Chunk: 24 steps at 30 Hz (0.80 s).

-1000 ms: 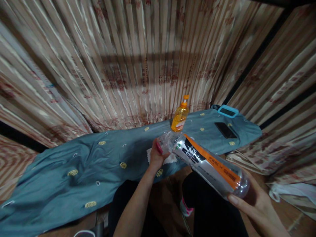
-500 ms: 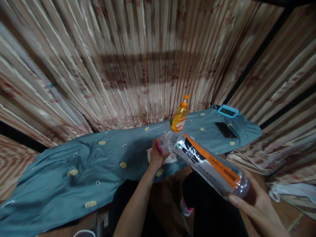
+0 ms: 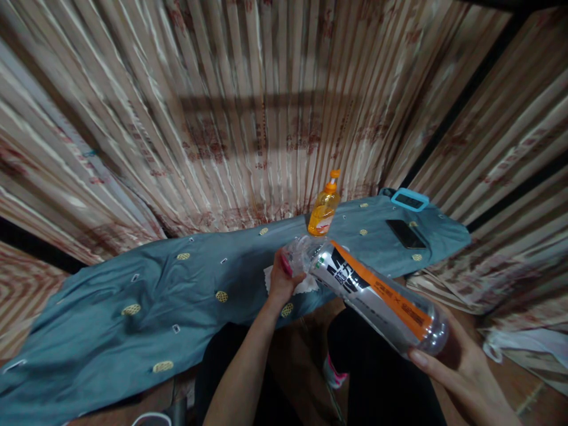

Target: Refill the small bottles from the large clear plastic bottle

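A large clear plastic bottle (image 3: 373,294) with a black, white and orange label lies tilted across the middle of the view. My right hand (image 3: 448,361) grips its base at the lower right. At the neck end, my left hand (image 3: 282,277) is closed around the bottle's cap. A white tissue (image 3: 306,285) lies on the blue cloth just beyond my left hand. An orange pump bottle (image 3: 323,208) stands upright on the cloth behind the neck.
A blue patterned cloth (image 3: 133,296) covers a low surface. A black phone (image 3: 404,234) and a teal-framed object (image 3: 410,200) lie at its right end. Striped curtains (image 3: 248,106) hang all around. My dark-clothed legs (image 3: 377,378) are below.
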Available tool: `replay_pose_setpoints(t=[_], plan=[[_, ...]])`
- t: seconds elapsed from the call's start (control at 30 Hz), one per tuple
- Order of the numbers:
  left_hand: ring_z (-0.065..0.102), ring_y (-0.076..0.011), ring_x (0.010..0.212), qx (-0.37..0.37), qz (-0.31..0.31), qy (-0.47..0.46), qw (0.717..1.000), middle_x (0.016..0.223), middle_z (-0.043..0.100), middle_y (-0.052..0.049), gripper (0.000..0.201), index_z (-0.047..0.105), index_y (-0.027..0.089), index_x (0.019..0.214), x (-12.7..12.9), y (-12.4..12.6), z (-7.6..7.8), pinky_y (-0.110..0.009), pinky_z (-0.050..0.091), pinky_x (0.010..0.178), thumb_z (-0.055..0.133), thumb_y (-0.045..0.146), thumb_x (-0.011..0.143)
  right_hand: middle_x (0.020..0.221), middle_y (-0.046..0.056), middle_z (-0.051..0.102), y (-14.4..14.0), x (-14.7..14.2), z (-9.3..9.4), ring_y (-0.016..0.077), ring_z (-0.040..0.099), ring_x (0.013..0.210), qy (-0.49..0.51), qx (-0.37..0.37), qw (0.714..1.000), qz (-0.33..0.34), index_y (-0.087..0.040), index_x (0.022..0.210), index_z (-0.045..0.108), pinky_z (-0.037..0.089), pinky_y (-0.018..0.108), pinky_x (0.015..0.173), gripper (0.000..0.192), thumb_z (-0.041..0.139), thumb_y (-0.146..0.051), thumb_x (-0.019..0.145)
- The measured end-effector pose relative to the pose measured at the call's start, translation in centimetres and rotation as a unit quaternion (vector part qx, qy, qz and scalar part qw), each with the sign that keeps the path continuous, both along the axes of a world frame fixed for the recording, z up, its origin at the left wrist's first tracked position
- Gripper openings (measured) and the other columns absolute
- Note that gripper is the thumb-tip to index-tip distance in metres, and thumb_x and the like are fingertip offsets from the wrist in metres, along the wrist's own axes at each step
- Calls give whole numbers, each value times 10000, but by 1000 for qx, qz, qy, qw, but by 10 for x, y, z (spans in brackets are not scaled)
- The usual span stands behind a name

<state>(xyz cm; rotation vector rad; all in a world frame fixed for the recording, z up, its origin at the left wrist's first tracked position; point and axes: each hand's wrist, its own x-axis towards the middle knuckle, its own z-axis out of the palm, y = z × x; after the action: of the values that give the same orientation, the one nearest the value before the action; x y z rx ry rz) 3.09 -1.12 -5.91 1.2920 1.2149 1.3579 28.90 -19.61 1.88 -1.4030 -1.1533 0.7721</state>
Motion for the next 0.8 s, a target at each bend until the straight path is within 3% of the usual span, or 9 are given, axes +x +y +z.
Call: replay_pose_setpoints(t=[0.17, 0.4, 0.8], plan=[[637, -294, 1211, -4, -8, -2, 1000, 1257, 670, -70, 849, 518, 235, 1262, -1, -1, 3, -444, 461, 1109, 887, 116, 507, 1270, 51, 757, 1, -2, 6, 252, 747, 1134, 10, -4, 1000, -8, -278, 1315, 638, 573, 201, 935, 752, 915, -438, 635], [643, -275, 1186, -9, -18, -15, 1000, 1256, 663, -65, 824, 510, 239, 1257, 0, -2, 3, -443, 467, 1099, 863, 96, 526, 1336, 25, 720, 0, 0, 2, 208, 712, 1196, -4, 1, 1000, 7, -299, 1376, 604, 518, 150, 986, 721, 865, -447, 720], [644, -274, 1193, 1, -4, -16, 1000, 1252, 674, -69, 840, 519, 231, 1259, 2, 1, -2, -420, 479, 1090, 871, 92, 509, 1250, -15, 766, 1, -4, 6, 166, 756, 1102, 32, 9, 999, -5, -315, 1294, 668, 526, 97, 913, 712, 925, -388, 635]])
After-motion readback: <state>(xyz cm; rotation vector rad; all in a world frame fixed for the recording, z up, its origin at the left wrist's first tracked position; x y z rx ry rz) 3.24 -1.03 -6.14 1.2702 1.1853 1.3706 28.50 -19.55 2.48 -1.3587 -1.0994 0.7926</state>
